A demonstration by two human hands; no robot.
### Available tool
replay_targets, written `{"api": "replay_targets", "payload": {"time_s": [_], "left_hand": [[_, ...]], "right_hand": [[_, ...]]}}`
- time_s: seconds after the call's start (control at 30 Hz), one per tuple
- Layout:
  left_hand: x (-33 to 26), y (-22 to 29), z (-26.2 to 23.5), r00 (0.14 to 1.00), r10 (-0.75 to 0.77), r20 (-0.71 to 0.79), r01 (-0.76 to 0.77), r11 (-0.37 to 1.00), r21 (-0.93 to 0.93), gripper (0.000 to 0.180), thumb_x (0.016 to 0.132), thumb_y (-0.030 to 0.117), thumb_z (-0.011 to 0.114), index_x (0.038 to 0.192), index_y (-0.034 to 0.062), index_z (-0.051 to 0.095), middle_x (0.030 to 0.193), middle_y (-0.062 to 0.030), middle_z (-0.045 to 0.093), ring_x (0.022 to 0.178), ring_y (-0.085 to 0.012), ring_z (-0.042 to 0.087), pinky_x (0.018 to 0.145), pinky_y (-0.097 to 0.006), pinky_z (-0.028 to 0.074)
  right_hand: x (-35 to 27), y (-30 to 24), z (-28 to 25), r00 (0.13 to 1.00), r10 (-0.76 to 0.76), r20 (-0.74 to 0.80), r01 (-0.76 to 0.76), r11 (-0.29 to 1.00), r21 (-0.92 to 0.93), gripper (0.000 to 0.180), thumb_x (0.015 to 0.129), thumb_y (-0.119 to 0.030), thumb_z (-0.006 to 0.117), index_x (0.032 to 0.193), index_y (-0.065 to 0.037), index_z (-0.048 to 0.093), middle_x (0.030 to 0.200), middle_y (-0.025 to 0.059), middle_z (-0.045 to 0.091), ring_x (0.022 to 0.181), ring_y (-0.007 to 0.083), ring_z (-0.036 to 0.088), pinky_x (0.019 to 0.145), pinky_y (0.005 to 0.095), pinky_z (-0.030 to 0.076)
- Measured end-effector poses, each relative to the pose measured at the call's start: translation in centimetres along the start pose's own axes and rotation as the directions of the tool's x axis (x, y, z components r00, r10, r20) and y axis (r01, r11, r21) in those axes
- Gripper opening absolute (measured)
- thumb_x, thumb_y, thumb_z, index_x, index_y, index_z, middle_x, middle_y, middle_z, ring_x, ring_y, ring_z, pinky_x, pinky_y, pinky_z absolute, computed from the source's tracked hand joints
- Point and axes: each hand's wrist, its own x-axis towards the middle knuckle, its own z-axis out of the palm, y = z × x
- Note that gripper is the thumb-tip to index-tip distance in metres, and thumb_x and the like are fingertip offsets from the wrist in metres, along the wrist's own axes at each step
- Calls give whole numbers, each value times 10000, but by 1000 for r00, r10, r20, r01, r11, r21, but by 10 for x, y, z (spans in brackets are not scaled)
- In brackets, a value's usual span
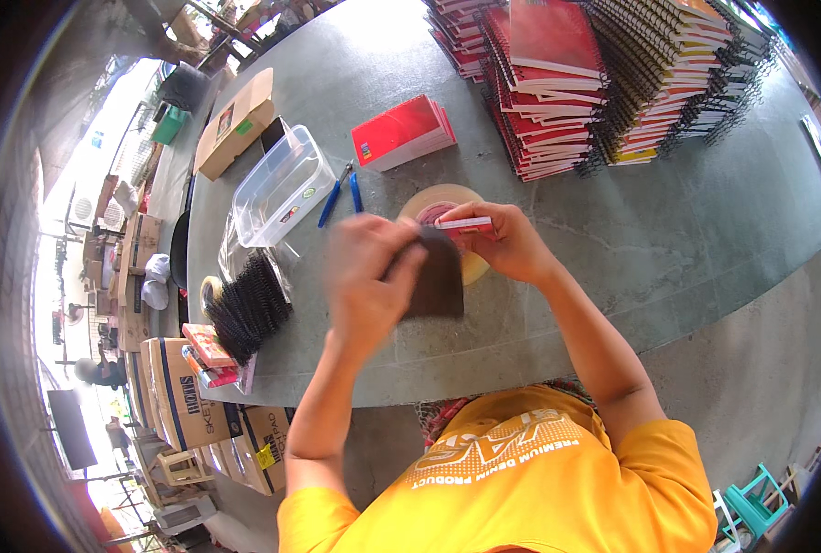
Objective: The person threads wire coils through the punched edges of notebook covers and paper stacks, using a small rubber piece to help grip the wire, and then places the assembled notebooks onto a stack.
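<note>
My right hand (514, 247) is closed on a small red-covered notebook (464, 224), its white page edges showing between thumb and fingers. A dark, flat sheet (436, 288) hangs just below and left of the notebook; whether it is joined to it I cannot tell. Close against this sheet is my left hand (369, 272), blurred by motion with its fingers bent, so what it holds is unclear. Behind both hands a large roll of clear tape (443, 195) lies flat on the grey table (558, 309), partly covered by the right hand and the sheet.
Beyond lie a red pad stack (401, 134), blue-handled pliers (337, 195) and a clear plastic box (286, 184). Black spiral coils (249, 309) are heaped at left, near a cardboard box (235, 124). Tall piles of red spiral notebooks (549, 101) stand far right.
</note>
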Motion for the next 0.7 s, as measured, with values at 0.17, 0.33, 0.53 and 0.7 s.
{"api": "replay_targets", "payload": {"time_s": [0.17, 0.33, 0.53, 0.7], "left_hand": [[-2, 10, 12, 997, -18, 76, 29, 988, -149, 256, 682, -16, 717, 928, 36, 669, 946, -82, 599, 853, -246, 580, 767, -334, 483], [8, 5, 3, 983, -73, -169, 61, 995, -78, 266, 702, 27, 732, 960, 73, 687, 929, -85, 608, 856, -225, 595, 759, -316, 484], [16, 13, 8, 989, -116, -89, 104, 986, -128, 223, 689, 13, 718, 902, 68, 684, 897, -95, 620, 850, -261, 594, 770, -344, 478], [-41, 7, 18, 811, 14, 585, 175, 948, -266, 248, 685, 76, 716, 931, 89, 689, 901, -120, 594, 885, -300, 568, 792, -379, 474]], "right_hand": [[-1, 3, 2, 1000, 7, 10, -7, 998, 68, 248, 868, 45, 562, 1112, 26, 603, 1072, 58, 633, 981, 97, 573, 862, 246, 470], [0, -4, 2, 988, 151, 15, -150, 987, -66, 289, 873, 60, 535, 1156, 26, 585, 1113, 63, 627, 1040, 115, 559, 901, 254, 450], [-1, 3, 4, 998, -62, -1, 62, 994, -92, 241, 849, 16, 576, 1087, 12, 621, 1086, 70, 637, 962, 115, 579, 850, 267, 463], [0, -4, 3, 1000, 20, 9, -18, 990, -139, 254, 862, 32, 557, 1104, -2, 626, 1115, 74, 630, 1010, 114, 553, 897, 271, 447]]}}
